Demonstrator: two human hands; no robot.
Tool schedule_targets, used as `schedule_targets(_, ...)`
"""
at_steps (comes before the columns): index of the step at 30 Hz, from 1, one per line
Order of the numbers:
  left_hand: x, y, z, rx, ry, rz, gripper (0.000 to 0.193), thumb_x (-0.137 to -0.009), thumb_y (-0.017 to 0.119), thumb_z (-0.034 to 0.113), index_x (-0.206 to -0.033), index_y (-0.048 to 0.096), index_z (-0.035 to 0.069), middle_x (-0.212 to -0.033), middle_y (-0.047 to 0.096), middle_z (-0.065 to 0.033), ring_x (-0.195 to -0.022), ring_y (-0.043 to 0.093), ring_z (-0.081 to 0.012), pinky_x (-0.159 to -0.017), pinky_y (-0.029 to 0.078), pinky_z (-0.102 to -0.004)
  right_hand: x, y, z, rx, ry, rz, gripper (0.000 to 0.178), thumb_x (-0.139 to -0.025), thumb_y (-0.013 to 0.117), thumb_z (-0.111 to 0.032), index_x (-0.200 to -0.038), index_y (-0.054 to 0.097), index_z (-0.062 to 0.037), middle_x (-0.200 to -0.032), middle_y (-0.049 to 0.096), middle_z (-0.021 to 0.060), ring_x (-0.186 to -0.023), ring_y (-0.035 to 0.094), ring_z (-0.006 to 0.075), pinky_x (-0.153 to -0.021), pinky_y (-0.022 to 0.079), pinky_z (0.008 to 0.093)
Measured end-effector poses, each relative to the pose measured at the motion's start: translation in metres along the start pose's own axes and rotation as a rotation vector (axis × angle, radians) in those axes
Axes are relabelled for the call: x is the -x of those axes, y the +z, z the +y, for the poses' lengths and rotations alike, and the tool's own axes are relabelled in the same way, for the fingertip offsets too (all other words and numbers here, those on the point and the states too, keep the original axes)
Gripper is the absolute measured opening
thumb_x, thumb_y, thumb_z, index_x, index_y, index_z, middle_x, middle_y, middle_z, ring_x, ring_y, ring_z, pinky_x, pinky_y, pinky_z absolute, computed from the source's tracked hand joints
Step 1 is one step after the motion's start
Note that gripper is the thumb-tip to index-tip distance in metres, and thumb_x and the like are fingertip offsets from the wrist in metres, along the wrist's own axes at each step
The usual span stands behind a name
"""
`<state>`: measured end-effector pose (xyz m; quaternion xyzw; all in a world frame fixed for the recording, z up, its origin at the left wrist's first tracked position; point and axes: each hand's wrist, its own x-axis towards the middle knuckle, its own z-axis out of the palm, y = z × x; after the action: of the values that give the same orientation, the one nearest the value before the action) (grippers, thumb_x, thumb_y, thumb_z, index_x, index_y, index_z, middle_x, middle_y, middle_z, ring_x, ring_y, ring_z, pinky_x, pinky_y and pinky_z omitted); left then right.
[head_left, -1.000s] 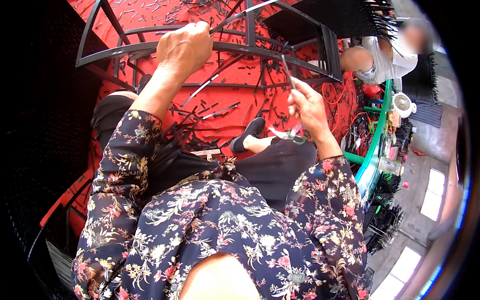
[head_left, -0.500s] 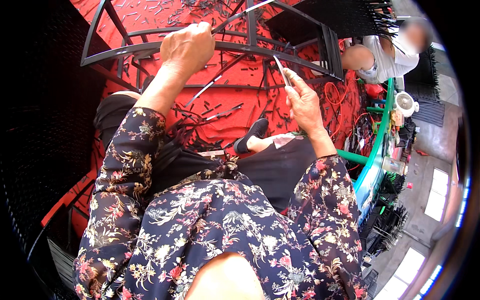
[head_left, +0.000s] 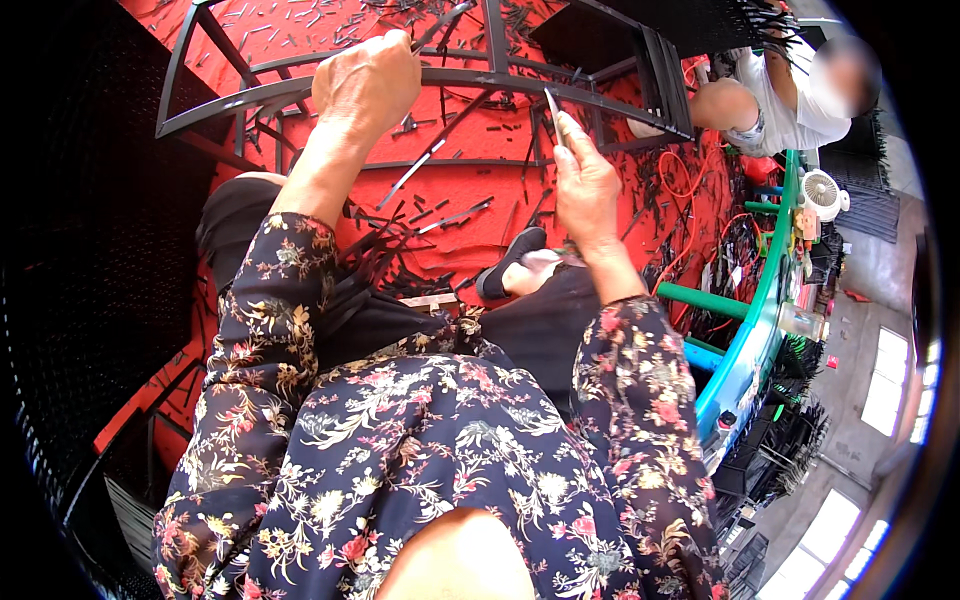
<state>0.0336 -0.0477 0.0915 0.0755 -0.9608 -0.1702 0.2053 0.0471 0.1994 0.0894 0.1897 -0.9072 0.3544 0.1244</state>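
My left hand [head_left: 365, 85] is closed in a fist at the near bar of a dark metal frame [head_left: 270, 97]. A flat black strip [head_left: 443, 25] sticks out of that fist toward the upper right, gripped in the fingers. My right hand [head_left: 588, 190] is closed round a knife [head_left: 554, 112], its pale pointed blade directed up at the same bar. The blade's tip overlaps the bar's near edge; whether they touch, I cannot tell. The knife's handle is mostly hidden inside my fingers.
Red cloth [head_left: 400, 270] strewn with black offcuts covers the floor. A dark woven panel [head_left: 90, 200] rises at the left. At the right are a green rail [head_left: 705, 298], a white fan [head_left: 821, 195], an orange cord [head_left: 676, 180] and a seated person in white [head_left: 775, 105].
My right hand with the knife has moved left and slightly up along the bar. My left hand has shifted slightly up and left, and the strip's visible end is shorter.
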Motion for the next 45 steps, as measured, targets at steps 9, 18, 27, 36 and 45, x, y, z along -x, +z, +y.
schedule_targets(9, -0.011, 0.012, -0.011, -0.044, -0.063, -0.095, 0.025, -0.087, 0.047, 0.031, -0.09, 0.057, 0.009, -0.079, 0.065, -0.0137, -0.075, 0.063, -0.0334, -0.067, 0.05, -0.0443, -0.029, 0.003, 0.008, -0.012, 0.072, -0.101, 0.034, -0.084, 0.055, -0.011, -0.117, 0.055, -0.0064, -0.109, 0.06, 0.0149, -0.099, 0.061, 0.0251, -0.085, 0.047, 0.0326)
schedule_targets(18, -0.001, 0.007, -0.011, -0.022, -0.063, -0.017, 0.026, -0.085, 0.045, 0.03, -0.084, 0.058, 0.007, -0.077, 0.064, -0.017, -0.073, 0.063, -0.0352, -0.066, 0.049, -0.0446, -0.047, -0.022, -0.01, 0.196, -0.001, -0.335, 0.037, -0.085, 0.051, -0.008, -0.122, 0.051, -0.0056, -0.11, 0.061, 0.0145, -0.103, 0.059, 0.0221, -0.085, 0.045, 0.0311)
schedule_targets(27, -0.014, 0.011, -0.017, -0.085, -0.099, -0.079, 0.031, -0.088, 0.041, 0.034, -0.092, 0.057, 0.008, -0.084, 0.064, -0.0182, -0.081, 0.062, -0.0366, -0.073, 0.048, -0.0464, -0.055, 0.019, -0.014, -0.359, 0.508, -0.195, 0.035, -0.083, 0.055, -0.013, -0.118, 0.057, -0.0111, -0.062, 0.057, 0.0031, -0.052, 0.053, 0.0089, -0.05, 0.045, 0.0258)
schedule_targets(36, -0.012, 0.013, -0.015, -0.036, -0.077, -0.111, 0.024, -0.083, 0.041, 0.017, -0.09, 0.06, 0.005, -0.086, 0.065, -0.0192, -0.082, 0.064, -0.0348, -0.071, 0.05, -0.0445, -0.066, -0.023, -0.013, 0.408, -0.007, -0.475, 0.041, -0.082, 0.056, -0.019, -0.123, 0.051, -0.0143, -0.107, 0.061, 0.0167, -0.097, 0.06, 0.0289, -0.082, 0.046, 0.0354)
schedule_targets(45, 0.007, 0.001, -0.005, -0.044, -0.013, -0.046, 0.025, -0.088, 0.045, 0.031, -0.086, 0.053, 0.007, -0.08, 0.063, -0.0143, -0.073, 0.063, -0.0335, -0.063, 0.05, -0.0439, -0.109, -0.076, -0.006, 0.663, -0.485, -0.477, 0.018, -0.083, 0.05, -0.014, -0.1, 0.053, -0.0092, -0.084, 0.058, 0.0184, -0.082, 0.057, 0.0385, -0.07, 0.046, 0.0473)
